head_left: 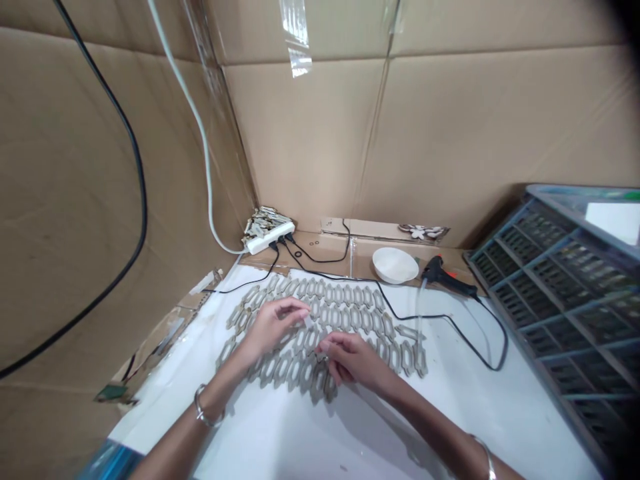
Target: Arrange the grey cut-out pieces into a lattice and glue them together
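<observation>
A mat of several linked grey hexagon-shaped pieces (345,308) lies on the white work surface (450,400). My left hand (273,327) hovers over the mat's middle, fingers pinched on a small pale strip (307,321). My right hand (353,360) rests on the mat's near edge, its fingers curled and pinching at a piece there; what it grips is too small to name. Both wrists wear a metal bangle.
A black glue gun (447,277) with its cord lies at the back right beside a white bowl (395,265). A white power strip (270,238) sits at the back. A blue slotted crate (570,300) stands at the right. Cardboard walls surround the table.
</observation>
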`<state>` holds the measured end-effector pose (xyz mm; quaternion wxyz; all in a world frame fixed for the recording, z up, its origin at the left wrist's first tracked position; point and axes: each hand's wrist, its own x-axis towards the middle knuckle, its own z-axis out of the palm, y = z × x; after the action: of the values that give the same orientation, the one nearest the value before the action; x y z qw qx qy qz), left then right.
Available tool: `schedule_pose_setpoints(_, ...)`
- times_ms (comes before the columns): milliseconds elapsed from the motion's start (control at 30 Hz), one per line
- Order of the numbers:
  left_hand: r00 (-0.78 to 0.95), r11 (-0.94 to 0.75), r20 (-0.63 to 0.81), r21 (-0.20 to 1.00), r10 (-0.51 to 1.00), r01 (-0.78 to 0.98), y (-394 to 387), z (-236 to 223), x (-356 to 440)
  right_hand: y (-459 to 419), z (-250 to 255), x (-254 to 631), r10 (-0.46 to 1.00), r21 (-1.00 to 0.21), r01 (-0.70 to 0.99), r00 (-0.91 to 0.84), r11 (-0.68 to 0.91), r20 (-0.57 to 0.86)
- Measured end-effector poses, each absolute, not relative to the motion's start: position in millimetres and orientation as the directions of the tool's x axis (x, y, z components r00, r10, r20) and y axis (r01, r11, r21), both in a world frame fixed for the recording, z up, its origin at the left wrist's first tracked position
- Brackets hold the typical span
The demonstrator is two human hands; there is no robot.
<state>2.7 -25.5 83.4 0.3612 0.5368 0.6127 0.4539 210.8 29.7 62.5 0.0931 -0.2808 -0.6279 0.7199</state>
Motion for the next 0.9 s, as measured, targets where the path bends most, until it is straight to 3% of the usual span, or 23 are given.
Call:
schedule_pose_setpoints(133, -0.323, -0.01, 0.276, 0.774, 0.905, 0.633, -22, 81, -50, 29, 62, 210, 0.499, -0.938, 0.198, -0.805, -0.284, -0.321)
schedule_pose_setpoints(200, -0.347, 0.024, 0.312, 0.712, 0.885, 0.701, -21, 76, -75, 28, 62, 210, 0.492, -0.925, 0.165, -0.807, -0.343, -0.326)
schedule_pose_setpoints(367, -0.341, 0.118, 0.255, 0.618, 0.905, 0.777, -21, 58, -108, 26, 62, 211, 0.477, -0.892, 0.11, -0.812, -0.439, -0.336)
schedule_pose_setpoints(567, -0.308, 0.162, 0.169, 0.57, 0.936, 0.806, -21, 50, -115, 24, 62, 211, 0.465, -0.89, 0.087, -0.827, -0.448, -0.315)
schedule_pose_setpoints(900, -0.298, 0.177, 0.121, 0.579, 0.947, 0.796, -19, 47, -116, 22, 63, 212, 0.47, -0.903, 0.118, -0.822, -0.412, -0.322)
